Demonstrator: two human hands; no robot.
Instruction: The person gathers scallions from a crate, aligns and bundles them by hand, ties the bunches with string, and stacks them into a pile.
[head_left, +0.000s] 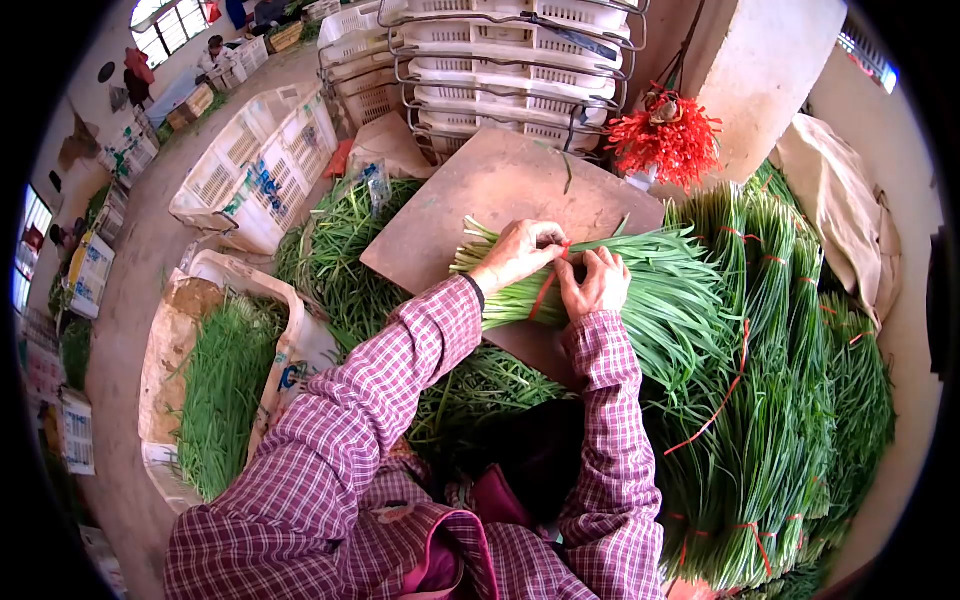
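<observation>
A thick bunch of garlic chives [665, 290] lies on a flat board [500, 185], pale stem ends to the left and green leaves spreading right. Around its stems runs a red tie [543, 297]. My left hand [515, 255] rests over the stems, its thumb and fingers pinched on the tie at the top of the bunch. Just to its right, my right hand [597, 285] is closed at the same spot, thumb and fingertips together on the tie. The fingertips partly hide where the tie's ends meet.
Tied bunches of chives [760, 400] are piled on the right, a loose red strip [722, 400] across them. Loose greens [345, 255] lie left of the board. A crate of chives [235, 380], white baskets [265, 165], stacked crates [515, 75] and hanging red ties [665, 140] stand around.
</observation>
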